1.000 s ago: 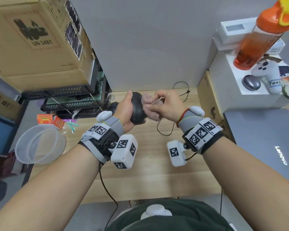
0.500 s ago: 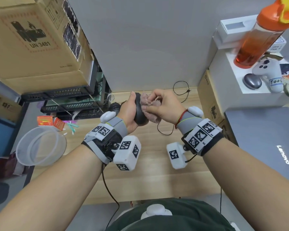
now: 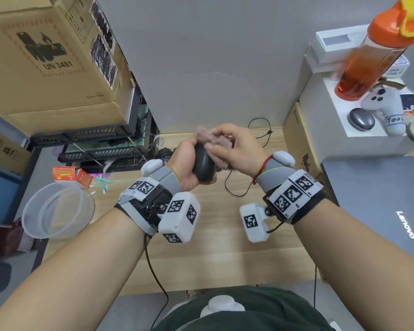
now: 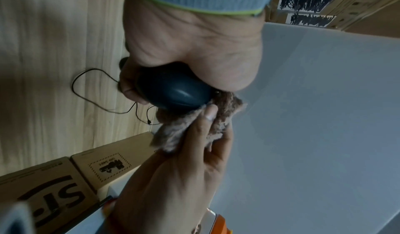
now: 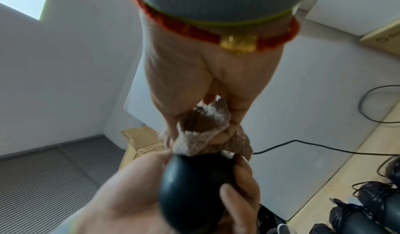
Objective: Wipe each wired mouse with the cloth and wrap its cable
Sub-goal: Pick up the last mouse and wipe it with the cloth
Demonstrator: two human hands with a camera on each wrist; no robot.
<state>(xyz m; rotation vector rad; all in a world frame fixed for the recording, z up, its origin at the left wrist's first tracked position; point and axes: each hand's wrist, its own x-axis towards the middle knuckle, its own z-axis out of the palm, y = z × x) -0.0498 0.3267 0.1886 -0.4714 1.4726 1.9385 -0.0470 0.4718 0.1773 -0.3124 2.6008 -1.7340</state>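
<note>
Held above the wooden desk point(image 3: 225, 247), the smooth, light, likely slippery mouse point(image 3: 202, 163) sits clasped by its sides in the left hand point(image 3: 185, 163), while the right hand point(image 3: 234, 149) pinches the soft bunched cloth point(image 3: 215, 142) against its front end, its thin limp cable point(image 3: 227, 185) trailing loose.

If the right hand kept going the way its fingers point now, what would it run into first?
Nothing new: the right hand already presses the cloth against the black mouse, which the left hand grips.
</note>
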